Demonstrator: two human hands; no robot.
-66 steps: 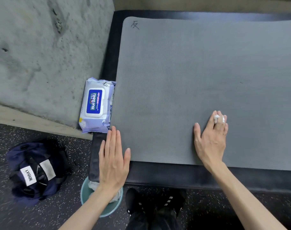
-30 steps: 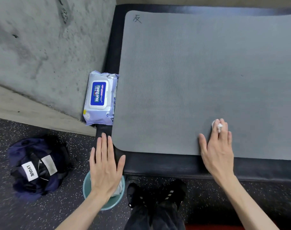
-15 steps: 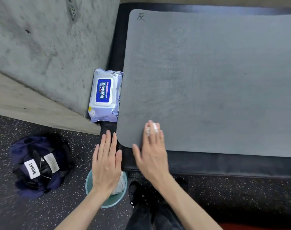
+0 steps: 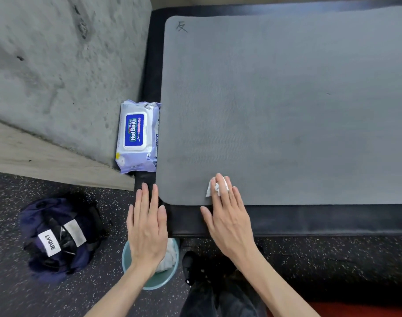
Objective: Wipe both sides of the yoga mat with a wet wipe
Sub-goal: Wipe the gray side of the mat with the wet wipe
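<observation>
A grey yoga mat (image 4: 275,106) lies flat on a black padded platform (image 4: 298,220), with a handwritten mark at its far left corner. My right hand (image 4: 227,216) lies flat at the mat's near left edge, fingers straight, pressing a crumpled white wet wipe (image 4: 216,187) onto the mat under the fingertips. My left hand (image 4: 147,227) lies flat with straight fingers at the platform's near left corner, just left of the mat's corner, holding nothing.
A purple pack of wet wipes (image 4: 137,136) lies against the concrete wall (image 4: 58,65), beside the mat's left edge. A teal bin (image 4: 154,280) with used wipes stands on the floor under my left hand. A dark blue bag (image 4: 58,239) sits at the left.
My right hand slid the wipe leftward along the mat's near edge, from the middle to near the left corner. My left hand drew back off the mat to the platform corner.
</observation>
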